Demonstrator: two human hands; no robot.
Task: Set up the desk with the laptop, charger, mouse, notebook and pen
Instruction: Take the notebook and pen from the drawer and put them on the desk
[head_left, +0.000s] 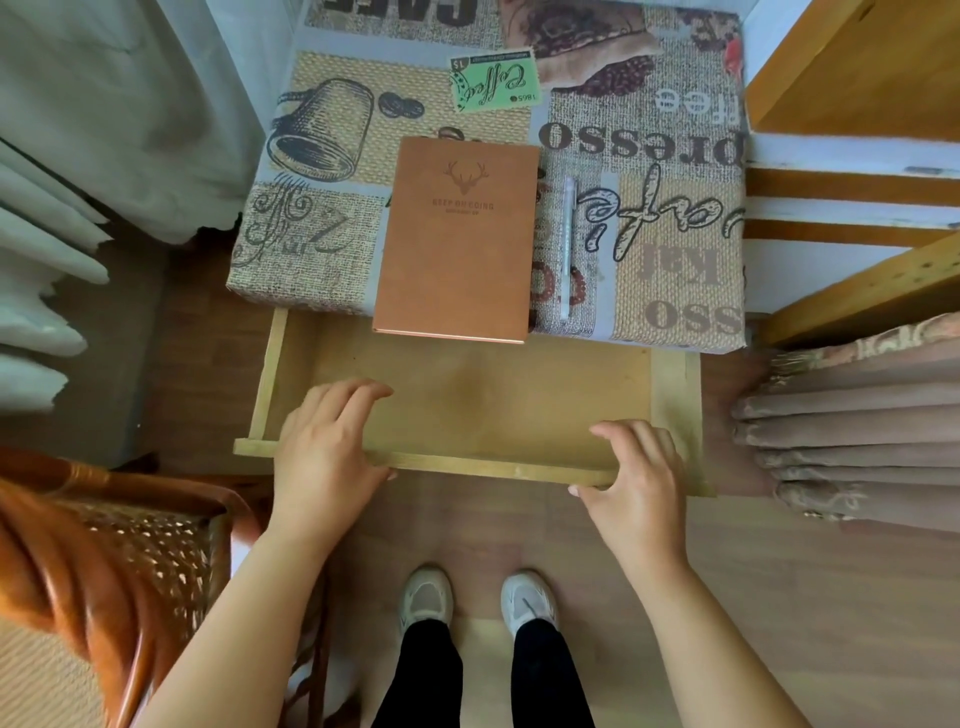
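My left hand (332, 441) and right hand (636, 470) both grip the front edge of the pale wooden drawer (493, 464), fingers curled over it. The brown deer notebook (457, 244) lies straight ahead on the coffee-print surface (675, 249), long side pointing away, thin clear pen (568, 249) beside it, nearer my right hand.

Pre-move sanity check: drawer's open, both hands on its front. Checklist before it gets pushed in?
1. Left hand on front rail: ok, fingers over it, thumb outside.
2. Right hand on front rail: ok, gripping.
3. Drawer clear: ok where visible; rear under the desk hidden.
4. Notebook fully on desk: not ok, overhangs the edge above the drawer.
5. Pen settled: ok, flat beside notebook, apart.
6. Laptop, charger, mouse placed: cannot tell, none in view.
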